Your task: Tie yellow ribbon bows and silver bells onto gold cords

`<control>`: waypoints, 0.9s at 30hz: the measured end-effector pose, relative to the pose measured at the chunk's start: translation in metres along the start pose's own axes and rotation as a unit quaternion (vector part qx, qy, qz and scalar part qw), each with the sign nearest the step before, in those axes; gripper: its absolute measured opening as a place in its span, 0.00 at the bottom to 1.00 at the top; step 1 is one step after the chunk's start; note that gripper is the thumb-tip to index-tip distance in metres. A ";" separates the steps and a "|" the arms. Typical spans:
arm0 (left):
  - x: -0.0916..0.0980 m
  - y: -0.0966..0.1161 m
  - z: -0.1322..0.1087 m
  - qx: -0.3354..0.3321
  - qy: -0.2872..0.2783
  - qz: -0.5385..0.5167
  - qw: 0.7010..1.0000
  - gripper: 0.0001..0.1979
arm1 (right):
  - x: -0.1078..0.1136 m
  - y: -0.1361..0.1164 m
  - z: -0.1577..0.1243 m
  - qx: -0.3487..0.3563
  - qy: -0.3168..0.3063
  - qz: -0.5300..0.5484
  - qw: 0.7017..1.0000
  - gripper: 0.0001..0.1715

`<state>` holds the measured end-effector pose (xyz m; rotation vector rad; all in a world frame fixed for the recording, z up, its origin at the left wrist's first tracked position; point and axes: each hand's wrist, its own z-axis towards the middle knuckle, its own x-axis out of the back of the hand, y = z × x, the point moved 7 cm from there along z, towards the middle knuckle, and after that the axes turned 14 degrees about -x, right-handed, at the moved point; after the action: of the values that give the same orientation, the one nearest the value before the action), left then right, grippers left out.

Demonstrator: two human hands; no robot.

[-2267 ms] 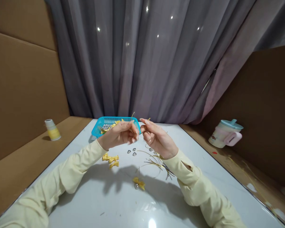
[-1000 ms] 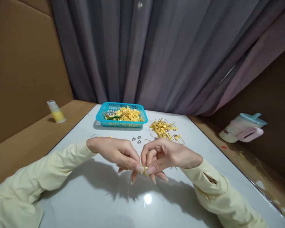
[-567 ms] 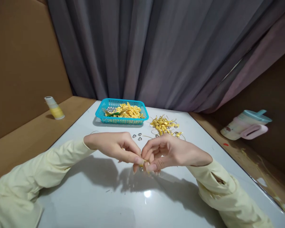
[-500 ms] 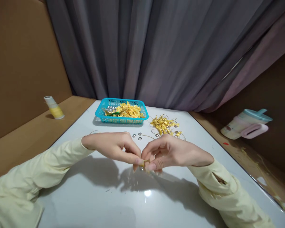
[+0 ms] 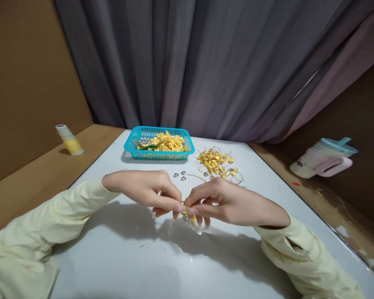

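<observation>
My left hand (image 5: 149, 193) and my right hand (image 5: 227, 201) meet fingertip to fingertip just above the white table (image 5: 149, 265). Both pinch one small yellow bow piece (image 5: 188, 215) that hangs under the fingers, with a tiny silver bit on it. Most of the piece is hidden by my fingers. Behind the hands lie three small silver charms (image 5: 180, 176) and a heap of finished yellow bows on gold wire loops (image 5: 216, 162).
A blue plastic basket (image 5: 132, 143) of yellow bows and silver bits stands at the table's far side. A spool of yellow thread (image 5: 67, 140) sits on the brown ledge at left. A pink and blue lidded jug (image 5: 326, 158) stands at right. A grey curtain hangs behind.
My hands came down from in front of the basket to just above the table. Since half a second ago my right fingers have flattened out and the pinch has sunk slightly.
</observation>
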<state>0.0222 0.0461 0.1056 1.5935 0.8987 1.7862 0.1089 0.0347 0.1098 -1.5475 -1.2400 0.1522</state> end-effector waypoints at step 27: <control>0.001 -0.011 0.001 0.050 0.032 -0.132 0.989 0.13 | 0.007 0.010 0.004 -0.028 -0.017 0.033 0.999 0.18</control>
<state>0.0226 0.0540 0.0977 1.4081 1.1875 1.6348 0.1157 0.0435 0.1039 -1.6424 -1.2285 0.1879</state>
